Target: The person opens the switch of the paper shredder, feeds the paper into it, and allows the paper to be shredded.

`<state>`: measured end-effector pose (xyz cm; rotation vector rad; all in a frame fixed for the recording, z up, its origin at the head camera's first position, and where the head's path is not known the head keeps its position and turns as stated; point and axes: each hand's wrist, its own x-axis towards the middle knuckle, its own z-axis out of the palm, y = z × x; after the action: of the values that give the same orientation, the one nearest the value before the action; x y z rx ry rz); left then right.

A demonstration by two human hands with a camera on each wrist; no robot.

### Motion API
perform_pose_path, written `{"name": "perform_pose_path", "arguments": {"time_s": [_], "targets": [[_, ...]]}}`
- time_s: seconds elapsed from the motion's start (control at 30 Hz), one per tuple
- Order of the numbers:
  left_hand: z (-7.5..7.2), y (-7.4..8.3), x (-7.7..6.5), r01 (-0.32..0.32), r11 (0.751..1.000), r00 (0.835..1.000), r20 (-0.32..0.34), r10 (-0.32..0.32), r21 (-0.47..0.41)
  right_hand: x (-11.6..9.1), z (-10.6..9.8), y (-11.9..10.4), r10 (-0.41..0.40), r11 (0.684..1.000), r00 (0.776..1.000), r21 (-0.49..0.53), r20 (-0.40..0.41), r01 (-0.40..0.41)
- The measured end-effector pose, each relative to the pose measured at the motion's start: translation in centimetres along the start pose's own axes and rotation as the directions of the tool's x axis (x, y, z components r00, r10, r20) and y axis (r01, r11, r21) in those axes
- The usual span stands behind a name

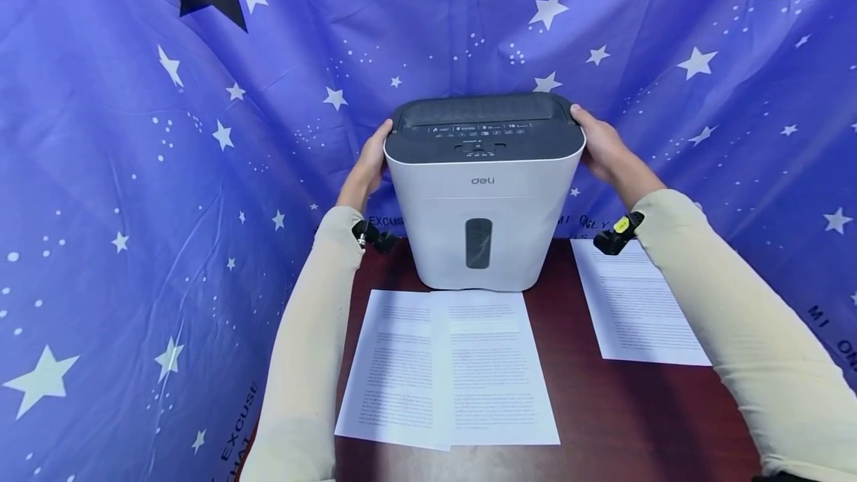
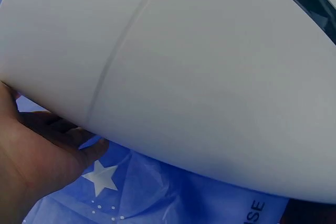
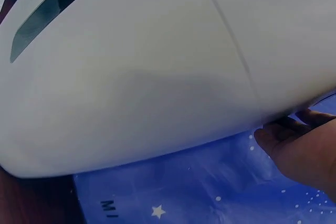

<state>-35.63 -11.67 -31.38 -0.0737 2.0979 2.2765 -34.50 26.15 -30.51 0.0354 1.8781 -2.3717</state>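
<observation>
A white paper shredder (image 1: 435, 222) with a dark grey top stands upright at the back of the table in the head view, its dark window facing me. My left hand (image 1: 370, 162) grips its upper left side, thumb by the top edge. On the opposite side my right hand (image 1: 602, 143) holds the upper right edge, the thumb lying near the rim. In the left wrist view the left hand's fingers (image 2: 63, 129) reach around behind the white body. The right wrist view has the right hand's fingers (image 3: 286, 129) tucked against the far side of the shell.
Two overlapping printed sheets (image 1: 402, 370) lie on the dark red table (image 1: 589, 415) in front of the shredder. Another printed sheet (image 1: 643, 311) lies to the right, partly under my right forearm. A blue curtain with stars (image 1: 281, 95) hangs close behind and at both sides.
</observation>
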Motion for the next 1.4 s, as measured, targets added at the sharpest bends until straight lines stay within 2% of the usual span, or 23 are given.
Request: {"name": "perform_pose_path", "arguments": {"time_s": [0.07, 0.23, 0.4, 0.57, 0.73, 0.93, 1.1, 1.13, 1.17, 1.23, 1.37, 1.4], "targets": [[0.0, -0.5, -0.1, 0.002, 1.0, 1.0, -0.018, -0.002, 0.0, -0.2, -0.5, 0.5, 0.01, 0.999, 1.0, -0.036, 0.028, -0.009], [-0.2, -2.0, -0.7, -0.045, 0.999, 0.998, -0.039, 0.045, -0.013, -0.6, -1.9, 2.2, -0.003, 0.994, 0.996, -0.108, 0.093, 0.013], [-0.6, -3.9, -1.7, -0.076, 0.997, 0.991, -0.115, 0.073, -0.028, -1.4, -2.8, 3.7, 0.038, 0.987, 0.997, -0.16, 0.065, -0.027], [-1.0, -6.1, -3.3, -0.058, 0.998, 0.983, -0.176, 0.054, -0.02, -2.4, -3.6, 5.6, 0.087, 0.976, 0.994, -0.208, 0.069, -0.071], [-1.2, -8.6, -5.2, -0.017, 1.0, 0.976, -0.216, 0.011, -0.025, -4.0, -4.5, 8.0, 0.095, 0.982, 0.99, -0.175, 0.102, -0.076], [-1.0, -11.8, -7.2, 0.092, 0.995, 0.968, -0.232, -0.097, -0.031, -5.4, -5.0, 11.3, 0.119, 0.989, 0.989, -0.098, 0.092, -0.11], [-0.5, -14.4, -8.9, 0.216, 0.976, 0.954, -0.21, -0.212, -0.008, -6.7, -4.8, 14.1, 0.188, 0.967, 0.981, -0.182, 0.039, -0.179], [-0.5, -15.2, -9.0, 0.243, 0.97, 0.95, -0.203, -0.238, -0.003, -7.0, -4.7, 14.7, 0.204, 0.957, 0.978, -0.219, 0.03, -0.193], [-0.8, -16.8, -8.6, 0.247, 0.969, 0.952, -0.188, -0.242, 0.002, -7.2, -4.6, 15.2, 0.221, 0.945, 0.975, -0.253, 0.025, -0.208], [-1.3, -19.7, -7.8, 0.298, 0.954, 0.944, -0.159, -0.289, 0.036, -7.8, -4.3, 16.3, 0.261, 0.924, 0.965, -0.295, 0.016, -0.244], [-3.1, -28.3, -4.2, 0.384, 0.914, 0.922, -0.108, -0.372, 0.132, -8.7, -3.8, 18.2, 0.34, 0.876, 0.941, -0.364, -0.001, -0.317], [-3.2, -29.8, -3.6, 0.429, 0.891, 0.903, -0.111, -0.416, 0.151, -8.9, -3.7, 18.6, 0.36, 0.866, 0.933, -0.37, -0.009, -0.337]]}}
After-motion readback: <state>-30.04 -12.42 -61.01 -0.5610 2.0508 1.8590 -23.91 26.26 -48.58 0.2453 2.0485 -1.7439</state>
